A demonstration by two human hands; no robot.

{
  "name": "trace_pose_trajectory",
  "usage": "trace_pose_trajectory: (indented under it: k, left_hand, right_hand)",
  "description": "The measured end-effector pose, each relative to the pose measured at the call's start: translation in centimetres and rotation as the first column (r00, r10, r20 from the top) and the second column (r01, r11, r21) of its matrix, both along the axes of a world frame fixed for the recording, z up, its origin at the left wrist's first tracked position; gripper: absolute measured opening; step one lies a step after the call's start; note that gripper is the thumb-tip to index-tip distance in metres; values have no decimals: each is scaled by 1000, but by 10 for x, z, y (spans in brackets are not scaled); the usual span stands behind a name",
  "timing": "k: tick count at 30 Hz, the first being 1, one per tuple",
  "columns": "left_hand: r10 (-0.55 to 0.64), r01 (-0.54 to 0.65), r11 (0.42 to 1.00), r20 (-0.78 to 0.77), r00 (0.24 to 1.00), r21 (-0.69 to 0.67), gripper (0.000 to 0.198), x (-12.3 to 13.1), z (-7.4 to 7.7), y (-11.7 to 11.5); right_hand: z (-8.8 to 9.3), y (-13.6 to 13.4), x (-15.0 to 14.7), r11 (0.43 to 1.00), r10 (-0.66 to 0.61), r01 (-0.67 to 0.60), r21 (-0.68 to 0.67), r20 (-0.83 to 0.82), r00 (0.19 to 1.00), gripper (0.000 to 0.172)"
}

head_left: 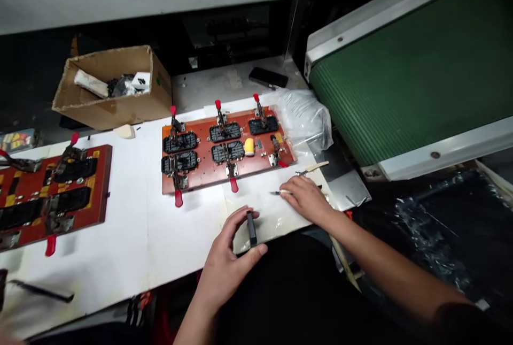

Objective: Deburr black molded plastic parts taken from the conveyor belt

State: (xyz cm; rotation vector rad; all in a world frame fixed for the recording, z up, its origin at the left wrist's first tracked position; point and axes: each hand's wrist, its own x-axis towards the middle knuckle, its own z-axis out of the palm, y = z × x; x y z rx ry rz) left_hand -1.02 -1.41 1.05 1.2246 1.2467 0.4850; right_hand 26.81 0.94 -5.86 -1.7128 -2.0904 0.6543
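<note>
My left hand (230, 259) holds a small black rectangular part (251, 228) on edge between thumb and fingers, over the table's front edge. Farther right, my right hand (306, 198) has its fingers closed on a thin knife (276, 193), whose blade points left just above the white-covered table (192, 243). Behind both hands lies a reddish-brown fixture board (200, 174) with several black plastic parts (226, 151) and red-handled toggle clamps (234, 184). A yellow piece (249, 146) sits on the board. Tweezers or pliers with a pale handle (316, 167) lie behind my right hand.
A second fixture board (105, 184) is at the left, near a dark pen-like tool (44, 290). Behind stand a cardboard box (124, 109) and a black phone (268, 76). A clear plastic bag (308, 117) lies beside a green conveyor (417, 67). Part of another person shows at lower left.
</note>
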Motion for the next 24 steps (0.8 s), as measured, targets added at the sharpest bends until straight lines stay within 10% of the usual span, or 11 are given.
trace_pose_trajectory:
  k: [5, 9, 16, 20, 24]
  left_hand:
    - [197, -192, 980, -478, 856, 60, 88, -18, -37, 13]
    - [216, -108, 970, -568, 794, 217, 102, -22, -49, 19]
    - [126, 249, 857, -653, 747, 451, 73, -45, -61, 11]
    - [-4, 514, 665, -685, 728, 542, 76, -61, -86, 12]
    - [13, 456, 671, -624, 781, 585, 75, -50, -96, 6]
  right_hand:
    - [41, 20, -2, 974, -19, 65, 217, -209, 978, 20]
    - [98, 81, -14, 949, -70, 101, 297, -115, 991, 21]
    - [107, 194, -87, 966, 147, -39, -256, 419, 896, 36]
    - [103, 170, -88, 972, 200, -130, -194, 400, 895, 39]
    - [85, 77, -77, 961, 275, -275, -3, -16, 961, 46]
